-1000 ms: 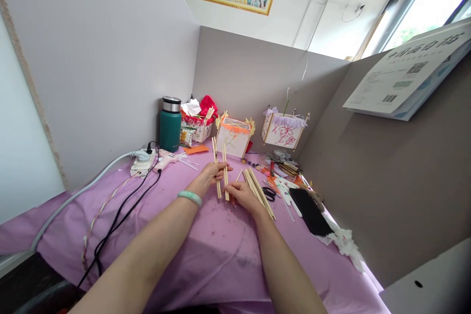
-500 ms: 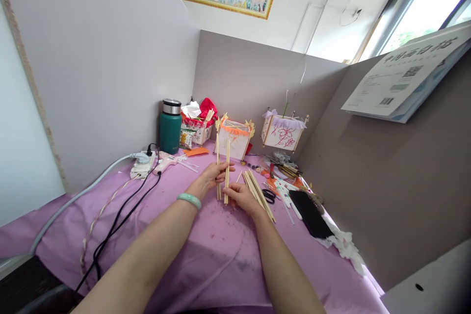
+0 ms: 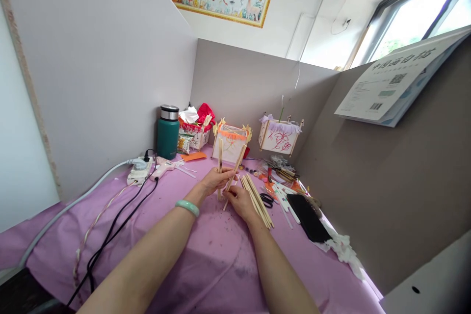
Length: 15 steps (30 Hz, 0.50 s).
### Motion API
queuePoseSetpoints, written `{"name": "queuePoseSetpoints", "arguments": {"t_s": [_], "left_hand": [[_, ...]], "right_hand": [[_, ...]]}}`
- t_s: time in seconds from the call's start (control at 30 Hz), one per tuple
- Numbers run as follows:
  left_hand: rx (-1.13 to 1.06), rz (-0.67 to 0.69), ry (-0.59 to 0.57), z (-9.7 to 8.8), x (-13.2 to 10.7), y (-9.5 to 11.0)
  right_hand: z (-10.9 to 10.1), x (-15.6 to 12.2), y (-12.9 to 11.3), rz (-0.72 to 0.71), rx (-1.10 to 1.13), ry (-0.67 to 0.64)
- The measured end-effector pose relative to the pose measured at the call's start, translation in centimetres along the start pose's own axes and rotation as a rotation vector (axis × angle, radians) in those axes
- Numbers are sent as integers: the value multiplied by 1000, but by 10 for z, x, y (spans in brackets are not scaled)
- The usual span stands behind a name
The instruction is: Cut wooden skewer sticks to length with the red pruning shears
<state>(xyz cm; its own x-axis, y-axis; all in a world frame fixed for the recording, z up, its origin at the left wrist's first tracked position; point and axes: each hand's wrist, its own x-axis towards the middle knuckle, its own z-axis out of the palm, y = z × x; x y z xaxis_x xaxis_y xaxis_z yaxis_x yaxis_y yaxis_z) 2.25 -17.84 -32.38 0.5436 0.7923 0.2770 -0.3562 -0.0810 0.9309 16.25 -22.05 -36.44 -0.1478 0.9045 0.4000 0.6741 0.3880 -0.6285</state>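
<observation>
My left hand [image 3: 217, 181] grips an upright wooden stick [image 3: 220, 157], and a jade bangle [image 3: 187, 208] circles that wrist. My right hand [image 3: 239, 203] holds a second wooden stick [image 3: 237, 162] near its lower end. This stick leans with its top to the right, and it passes close to my left fingertips. Just right of my right hand lies a loose bundle of wooden sticks [image 3: 255, 200] on the pink tablecloth [image 3: 206, 250]. Behind the hands stands a paper lantern with a wooden frame [image 3: 231, 144].
A second paper lantern [image 3: 279, 136] stands at the back right. A hot glue gun [image 3: 162, 170], a power strip [image 3: 139, 169], cables and a green thermos [image 3: 168, 132] sit to the left. Scissors [image 3: 267, 200], white strips and a black pad [image 3: 307, 217] lie to the right.
The stick in my right hand has tilted from upright, with its top now leaning right. Both hands have come closer together, and the view has shifted slightly.
</observation>
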Motion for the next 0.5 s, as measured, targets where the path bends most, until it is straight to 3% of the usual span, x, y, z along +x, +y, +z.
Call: {"name": "queuePoseSetpoints", "arguments": {"t_s": [0.33, 0.5], "left_hand": [[64, 15, 46, 0, 5, -7], [309, -50, 106, 3, 9, -19]], "right_hand": [[-5, -3, -10, 61, -258, -54], [-8, -2, -10, 191, -461, 13]]}}
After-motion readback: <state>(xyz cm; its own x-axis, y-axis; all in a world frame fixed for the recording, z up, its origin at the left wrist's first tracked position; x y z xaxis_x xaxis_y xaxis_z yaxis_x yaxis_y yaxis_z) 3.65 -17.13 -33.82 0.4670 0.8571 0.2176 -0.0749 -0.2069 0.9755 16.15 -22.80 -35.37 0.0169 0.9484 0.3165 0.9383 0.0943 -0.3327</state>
